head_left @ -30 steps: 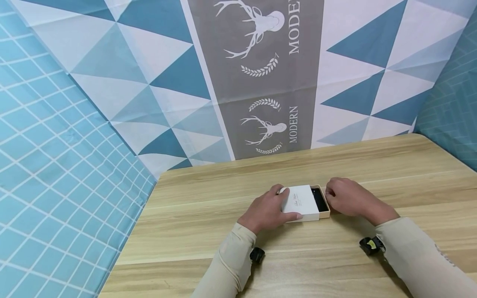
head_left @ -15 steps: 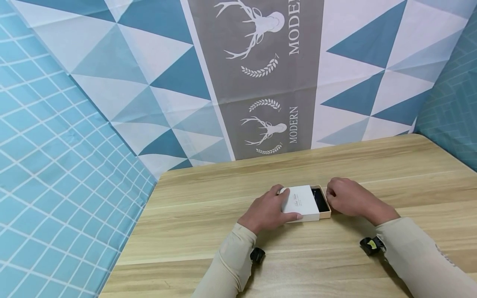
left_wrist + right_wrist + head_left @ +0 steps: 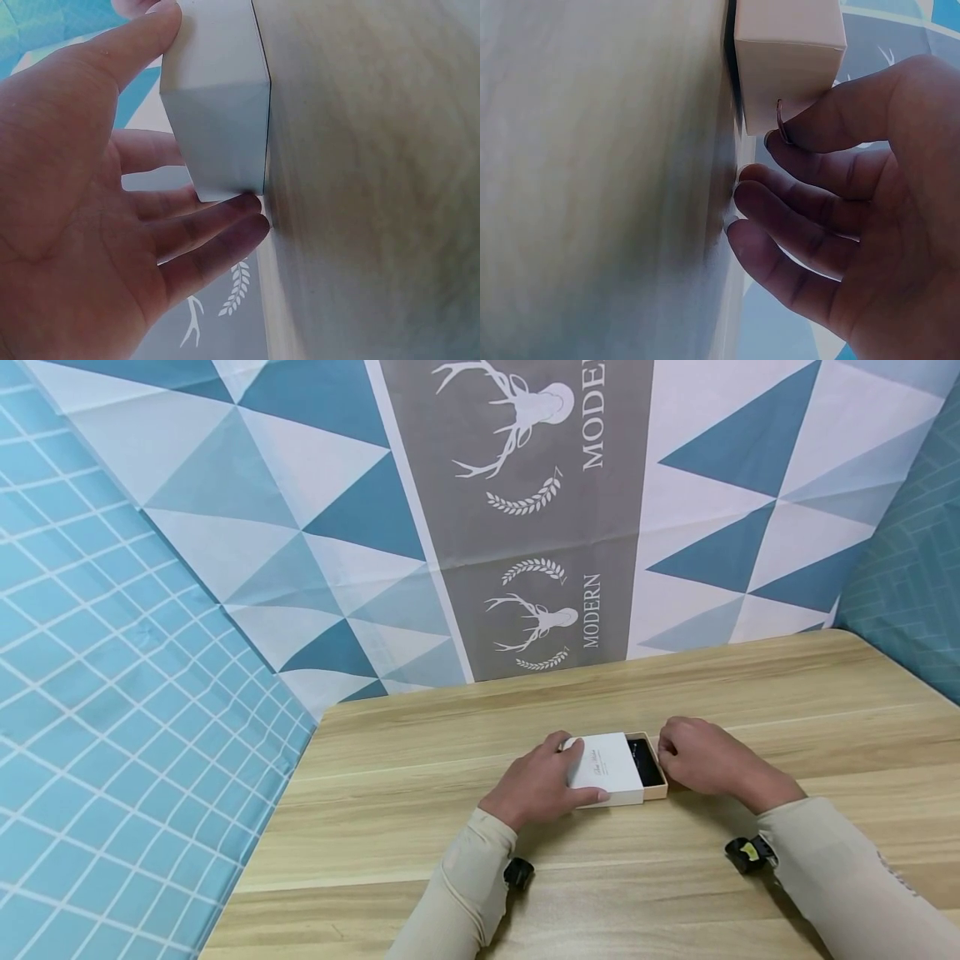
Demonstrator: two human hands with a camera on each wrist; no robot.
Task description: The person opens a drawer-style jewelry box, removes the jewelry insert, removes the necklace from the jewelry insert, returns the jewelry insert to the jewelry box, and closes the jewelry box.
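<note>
- Box cover (image 3: 618, 772): plain white, small grey lettering on top.
- Tray (image 3: 656, 793): pale tan wall.
- Tray contents (image 3: 647, 764): black, small light marks.
- Pull loop (image 3: 780, 118): dark reddish brown.
- Table top (image 3: 405, 777): light wood, yellow-brown streaked grain.
- Rear cloth (image 3: 360, 502): white, pale-blue and deep-blue triangles; grey panel (image 3: 487, 539), white stag heads, sprigs, lettering.
- Left cloth (image 3: 97, 710): light blue, white grid.
- Right cloth (image 3: 918, 560): teal, faint herringbone.
- Sleeves (image 3: 459, 889): beige.

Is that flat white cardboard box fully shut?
No, in the head view the tan cardboard inner tray sticks out past the white rectangular cardboard cover, with a black item showing inside.
</note>
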